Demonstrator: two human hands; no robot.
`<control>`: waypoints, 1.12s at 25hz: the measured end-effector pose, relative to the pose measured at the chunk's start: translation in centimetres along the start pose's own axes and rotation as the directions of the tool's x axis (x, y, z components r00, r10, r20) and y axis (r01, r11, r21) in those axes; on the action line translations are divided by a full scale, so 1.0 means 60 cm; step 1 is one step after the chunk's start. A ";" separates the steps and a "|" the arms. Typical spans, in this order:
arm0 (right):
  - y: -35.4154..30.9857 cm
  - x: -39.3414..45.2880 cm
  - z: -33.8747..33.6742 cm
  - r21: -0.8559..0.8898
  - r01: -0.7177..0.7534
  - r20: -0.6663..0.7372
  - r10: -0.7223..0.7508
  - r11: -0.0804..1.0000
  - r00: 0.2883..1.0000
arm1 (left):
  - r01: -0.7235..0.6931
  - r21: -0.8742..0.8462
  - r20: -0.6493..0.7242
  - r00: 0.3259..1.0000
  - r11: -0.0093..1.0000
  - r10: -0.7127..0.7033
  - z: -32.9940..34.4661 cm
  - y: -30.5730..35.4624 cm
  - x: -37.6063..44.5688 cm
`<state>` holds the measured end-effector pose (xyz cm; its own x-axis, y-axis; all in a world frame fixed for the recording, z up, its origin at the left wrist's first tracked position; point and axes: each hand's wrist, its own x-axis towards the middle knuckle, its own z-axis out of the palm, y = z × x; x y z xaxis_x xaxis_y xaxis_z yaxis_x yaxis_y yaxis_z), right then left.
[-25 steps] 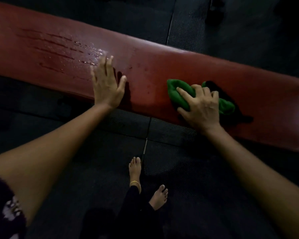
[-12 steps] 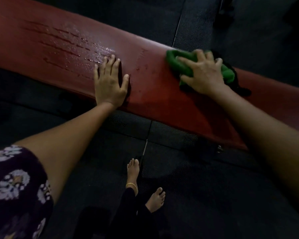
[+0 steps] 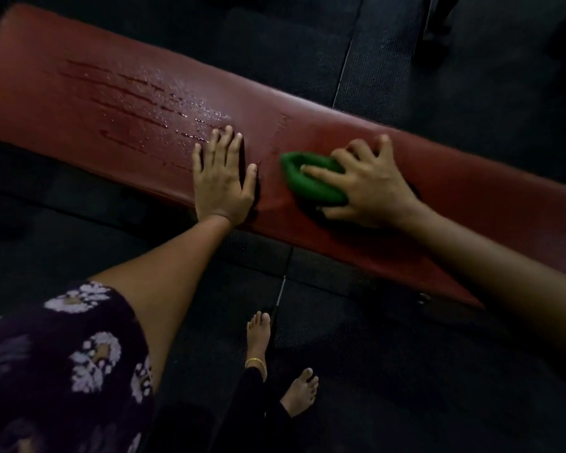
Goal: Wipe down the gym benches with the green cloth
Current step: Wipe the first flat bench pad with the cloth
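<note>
A long red padded gym bench (image 3: 79, 103) runs from upper left to lower right. Wet streaks and droplets (image 3: 151, 103) glisten on its left half. My left hand (image 3: 221, 183) lies flat on the pad near the front edge, fingers straight. Just to its right, my right hand (image 3: 370, 188) presses the bunched green cloth (image 3: 311, 181) onto the pad, fingers spread and curled over it. Most of the cloth is hidden under that hand.
Dark rubber floor mats (image 3: 389, 371) surround the bench, with a seam running toward my bare feet (image 3: 258, 338) below. A dark metal leg or stand (image 3: 435, 24) rises at the top right. My patterned sleeve (image 3: 62, 354) fills the lower left.
My right hand has swept the green cloth from the pad's far edge back toward the front and leftward, closer to my left hand. The left hand has stayed planted.
</note>
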<state>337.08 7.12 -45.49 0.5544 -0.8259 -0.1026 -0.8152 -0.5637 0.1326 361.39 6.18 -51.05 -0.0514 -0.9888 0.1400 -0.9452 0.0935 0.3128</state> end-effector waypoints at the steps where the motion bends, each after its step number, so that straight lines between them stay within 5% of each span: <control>1: 0.024 0.012 -0.003 0.054 -0.166 0.057 0.163 0.985 0.985 | -0.001 -0.001 -0.003 1.000 1.000 0.001 0.000 0.001 0.000; 3: 0.041 0.047 -0.008 0.151 -0.613 0.124 0.601 0.775 0.790 | -0.004 -0.005 0.000 1.000 1.000 0.004 0.001 0.001 -0.002; 5: 0.007 0.094 -0.016 0.151 -0.820 0.175 0.802 0.552 0.572 | -0.003 -0.006 -0.002 1.000 1.000 0.003 0.001 0.000 -0.003; 6: -0.020 0.114 -0.021 0.129 -0.815 0.176 0.796 0.565 0.579 | -0.001 -0.005 -0.002 1.000 1.000 0.001 0.002 -0.002 -0.004; 9: -0.073 0.128 -0.031 0.119 -0.580 0.152 0.562 0.806 0.813 | -0.014 -0.008 -0.001 1.000 1.000 0.014 0.001 -0.005 -0.001; 11: -0.044 0.096 -0.033 0.086 -0.465 0.086 0.458 0.881 0.885 | -0.019 -0.020 -0.003 1.000 1.000 0.019 0.003 -0.003 -0.002; 13: 0.010 0.046 -0.022 0.015 -0.594 0.036 0.593 0.804 0.804 | -0.021 -0.028 -0.004 1.000 0.999 0.021 0.006 0.000 -0.004; 16: 0.044 -0.012 -0.014 0.042 -0.876 0.200 0.855 0.481 0.479 | -0.024 -0.025 0.001 1.000 0.999 0.024 0.009 0.002 -0.008; 18: 0.029 0.008 -0.014 0.073 -0.907 0.262 0.869 0.415 0.419 | -0.023 -0.020 -0.002 1.000 1.000 0.023 0.008 0.003 -0.004; 23: -0.056 0.111 -0.033 0.110 -0.871 0.226 0.841 0.479 0.491 | -0.028 -0.049 0.026 0.999 0.998 0.029 0.003 0.011 0.007; 25: -0.098 0.121 -0.040 0.128 -0.787 0.191 0.763 0.604 0.617 | -0.016 -0.074 0.074 0.997 0.997 0.021 -0.002 0.012 0.009; 28: -0.117 0.073 -0.038 0.153 -0.396 0.073 0.389 0.906 0.918 | -0.014 -0.192 0.158 0.986 0.981 0.045 -0.025 0.003 0.009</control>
<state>345.62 7.44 -44.60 0.1800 -0.9770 -0.1147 -0.9832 -0.1824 0.0102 361.69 5.86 -49.53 -0.1439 -0.9896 0.0036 -0.8648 0.1276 0.4857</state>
